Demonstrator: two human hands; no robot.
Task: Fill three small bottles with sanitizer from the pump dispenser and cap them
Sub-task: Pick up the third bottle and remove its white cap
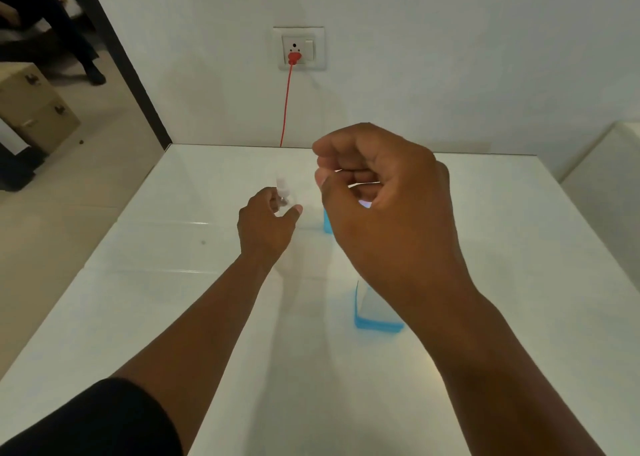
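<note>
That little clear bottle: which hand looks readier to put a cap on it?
Probably the right hand: it hovers free, fingers curled, above and beside the small bottle. The left hand already grips that bottle, so it can only steady it.

1 small clear bottle (282, 192) in hand, 2 blue-based containers behind the raised arm.

The small bottle is transparent and blurred, upright, held over the far middle of the white table (173, 317); whether it is filled or capped cannot be told. A blue-bottomed container (375, 312) stands on the table nearer the viewer, its top hidden by the forearm. A 2nd patch of blue (326, 223) shows farther back, just beside the small bottle, mostly hidden.
</note>
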